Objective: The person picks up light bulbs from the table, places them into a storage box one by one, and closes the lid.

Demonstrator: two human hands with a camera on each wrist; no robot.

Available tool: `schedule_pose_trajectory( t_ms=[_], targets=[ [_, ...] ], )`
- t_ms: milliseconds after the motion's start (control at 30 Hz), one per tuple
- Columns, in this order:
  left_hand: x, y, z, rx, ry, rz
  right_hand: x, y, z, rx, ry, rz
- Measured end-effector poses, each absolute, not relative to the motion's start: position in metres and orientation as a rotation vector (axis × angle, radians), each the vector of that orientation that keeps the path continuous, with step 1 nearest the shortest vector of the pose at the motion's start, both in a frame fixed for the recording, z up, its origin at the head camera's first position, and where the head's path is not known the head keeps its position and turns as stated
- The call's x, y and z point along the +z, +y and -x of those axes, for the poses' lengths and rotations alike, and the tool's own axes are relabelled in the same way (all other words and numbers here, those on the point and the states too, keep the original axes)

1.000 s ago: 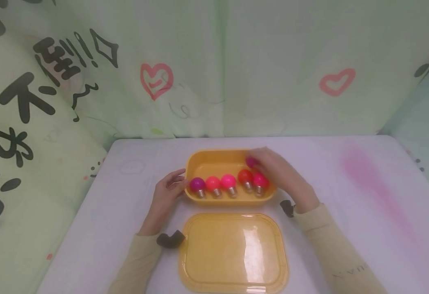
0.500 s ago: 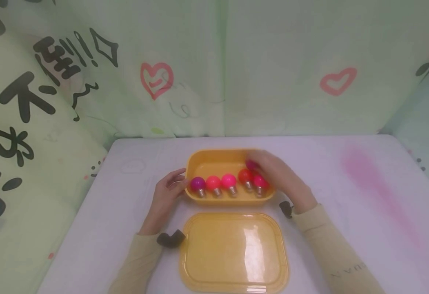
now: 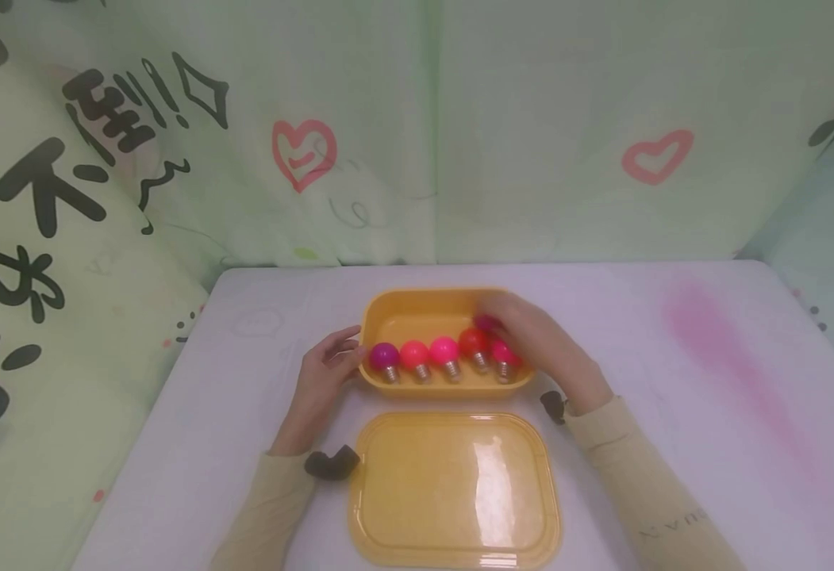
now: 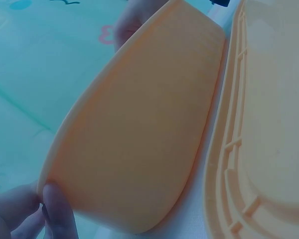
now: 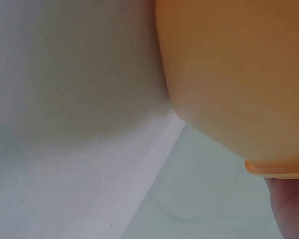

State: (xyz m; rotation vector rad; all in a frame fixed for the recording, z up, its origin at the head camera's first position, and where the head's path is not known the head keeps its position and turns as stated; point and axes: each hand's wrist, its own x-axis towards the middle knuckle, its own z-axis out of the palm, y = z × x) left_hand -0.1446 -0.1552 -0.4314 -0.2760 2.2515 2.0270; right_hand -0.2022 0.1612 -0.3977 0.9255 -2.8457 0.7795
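A yellow plastic box stands open-topped on the table in the head view. Along its near side lies a row of small light bulbs with round colored globes and metal screw bases: a purple bulb at the left, pink ones, and a red bulb. My left hand pinches the box's left end between thumb and fingers, as the left wrist view also shows. My right hand reaches in over the right end and holds a magenta bulb, whose base is hidden. This hand partly covers a pink bulb.
A translucent yellow lid lies flat in front of the box, close to the left wrist's dark camera mount. The white table ends at a pale green drawn-on curtain behind.
My right hand has lowered slightly toward the near side of the box with the magenta bulb. The red bulb has shifted a little left. My left hand keeps its place.
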Motion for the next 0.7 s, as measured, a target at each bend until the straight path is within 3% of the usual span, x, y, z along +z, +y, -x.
schedule_pose_trajectory(
  t_ms=[700],
  targets=[
    [-0.4316, -0.1564, 0.1463, 1.983, 2.294, 0.28, -0.3877, 0.1663, 0.1967, 0.705, -2.779, -0.987]
  ],
)
